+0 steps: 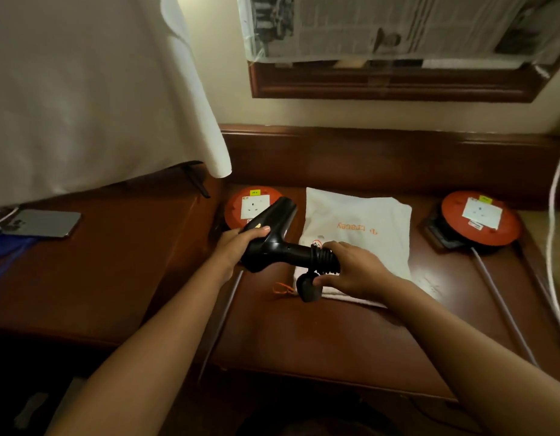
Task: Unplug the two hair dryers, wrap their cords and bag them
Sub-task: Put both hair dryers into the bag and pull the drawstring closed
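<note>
Above the near middle of the dark wooden worktop (335, 341), both hands hold one black hair dryer (274, 234) just clear of the surface. The left hand (237, 247) is closed around the rear of the dryer's body, thumb lying across the top, with the nozzle pointing away towards the left orange socket reel (241, 206). The right hand (351, 269) is curled over the end of the handle, fingers pressing on the black cord (324, 258), which is coiled in tight turns around the handle. Its thumb and fingertips pinch near the black plug (308, 287), which hangs below the handle; whether the thumb actually touches the plug is hard to tell.

Beneath and behind the right hand lies a white drawstring bag (360, 225) with orange lettering, flat on the worktop; its near edge is partly covered by the hand and the plug, and an orange drawstring (281, 289) shows beside its near left corner. A second orange socket reel (481, 218) sits well apart to the right. Only one dryer is visible. A phone (43, 223) rests on the left surface, under a hanging white cloth (83, 89). The frame's lower part is dark and unreadable.
</note>
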A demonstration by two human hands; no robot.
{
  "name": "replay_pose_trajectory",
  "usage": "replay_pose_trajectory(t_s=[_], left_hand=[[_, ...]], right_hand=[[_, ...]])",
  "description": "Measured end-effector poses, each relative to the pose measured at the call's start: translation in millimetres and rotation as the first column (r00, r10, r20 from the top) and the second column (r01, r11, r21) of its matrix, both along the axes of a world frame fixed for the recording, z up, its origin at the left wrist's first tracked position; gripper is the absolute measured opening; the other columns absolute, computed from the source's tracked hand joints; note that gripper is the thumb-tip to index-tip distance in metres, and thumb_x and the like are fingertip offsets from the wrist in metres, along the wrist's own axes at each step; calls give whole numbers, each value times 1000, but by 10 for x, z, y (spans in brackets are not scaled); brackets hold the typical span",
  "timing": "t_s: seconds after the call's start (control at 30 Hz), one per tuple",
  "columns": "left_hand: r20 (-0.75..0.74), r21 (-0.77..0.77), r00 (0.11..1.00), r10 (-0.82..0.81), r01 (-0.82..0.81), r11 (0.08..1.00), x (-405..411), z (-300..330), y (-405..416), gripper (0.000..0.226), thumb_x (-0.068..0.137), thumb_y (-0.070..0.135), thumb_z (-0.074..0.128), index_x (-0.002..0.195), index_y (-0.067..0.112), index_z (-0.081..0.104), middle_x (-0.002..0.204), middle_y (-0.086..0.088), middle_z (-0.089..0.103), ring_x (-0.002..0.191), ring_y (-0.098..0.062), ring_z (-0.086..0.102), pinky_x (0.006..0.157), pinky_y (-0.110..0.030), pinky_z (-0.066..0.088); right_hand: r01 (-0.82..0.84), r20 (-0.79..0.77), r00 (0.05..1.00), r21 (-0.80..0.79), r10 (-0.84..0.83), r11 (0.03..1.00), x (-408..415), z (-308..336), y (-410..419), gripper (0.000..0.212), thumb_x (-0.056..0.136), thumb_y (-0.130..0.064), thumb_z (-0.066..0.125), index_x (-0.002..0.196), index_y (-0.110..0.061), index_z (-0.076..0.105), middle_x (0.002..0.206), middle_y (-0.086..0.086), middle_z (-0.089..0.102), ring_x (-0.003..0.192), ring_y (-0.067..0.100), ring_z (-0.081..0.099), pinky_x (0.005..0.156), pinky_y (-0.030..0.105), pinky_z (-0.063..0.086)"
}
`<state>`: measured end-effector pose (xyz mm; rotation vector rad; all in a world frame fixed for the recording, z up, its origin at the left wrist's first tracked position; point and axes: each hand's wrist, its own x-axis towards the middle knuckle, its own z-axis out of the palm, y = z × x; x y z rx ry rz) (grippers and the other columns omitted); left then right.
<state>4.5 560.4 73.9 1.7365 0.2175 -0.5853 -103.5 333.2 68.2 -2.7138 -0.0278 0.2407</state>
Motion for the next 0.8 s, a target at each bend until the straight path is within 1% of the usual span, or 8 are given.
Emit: replay_pose_trajectory(t_s=[0.13, 0.37, 0.5, 0.6, 0.67, 0.7, 0.73, 0.8], left_hand=[[15, -24, 995, -96, 96, 995, 38, 62, -348, 35, 88, 43, 61, 106, 14, 67, 99, -10, 69, 85, -21, 66, 63, -26, 49], [82, -99, 964, -255, 262, 960, -145, -55, -845, 28, 98, 39, 44, 93, 22, 65, 90, -2, 68, 91, -21, 64, 84, -36, 49], [-3, -206, 974, -226, 221, 953, -296, -163, -1028, 23, 98, 38, 45, 101, 26, 64, 99, -3, 66, 93, -22, 62, 79, -35, 51], [-27, -256, 980, -198, 184, 949, -322, -297, -1095, 31, 100, 40, 40, 111, 23, 63, 104, -3, 65, 97, -22, 62, 84, -37, 52], [53, -109, 979, -196, 201, 974, -339, -495, -1108, 29, 101, 34, 40, 112, 19, 62, 106, -6, 64, 99, -24, 61, 84, -34, 49], [146, 56, 960, -238, 232, 971, -345, -628, -1087, 25, 100, 30, 44, 113, 18, 62, 108, -8, 63, 102, -26, 58, 84, -33, 46], [241, 284, 901, -360, 289, 914, -357, -767, -1045, 25, 97, 27, 50, 115, 17, 62, 114, -10, 62, 108, -27, 56, 87, -32, 43], [277, 689, 682, -677, 350, 635, -429, -1033, -927, 41, 90, 31, 57, 129, 19, 55, 129, -8, 54, 122, -28, 44, 100, -35, 36]], right_hand=[[121, 68, 990, 34, -123, 992, -204, 40, -225, 58, 74, -64, 65, 116, -27, 50, 94, -8, 57, 79, 14, 54, 63, 29, 43], [334, 102, 931, 141, -350, 932, -677, -96, -506, 54, 73, -58, 69, 114, -26, 54, 91, -11, 54, 78, 12, 51, 58, 21, 33], [424, 81, 892, 190, -445, 885, -867, -180, -609, 53, 70, -55, 73, 111, -26, 57, 88, -12, 55, 79, 13, 53, 62, 26, 37], [471, 102, 862, 197, -496, 860, -1003, -236, -680, 49, 70, -53, 75, 107, -25, 59, 83, -12, 55, 76, 14, 53, 59, 25, 36], [497, 105, 844, 212, -525, 841, -1100, -286, -730, 48, 70, -48, 77, 107, -23, 60, 81, -13, 53, 74, 13, 52, 57, 23, 34], [505, 105, 838, 219, -535, 835, -1150, -317, -757, 48, 70, -47, 78, 108, -22, 60, 81, -12, 54, 74, 13, 52, 57, 23, 34], [509, 105, 835, 225, -540, 831, -1200, -348, -784, 48, 70, -46, 78, 108, -21, 61, 81, -11, 55, 74, 13, 53, 58, 23, 35], [508, 102, 835, 237, -541, 828, -1297, -402, -826, 49, 70, -43, 79, 109, -19, 62, 84, -6, 60, 75, 14, 56, 58, 21, 37]])
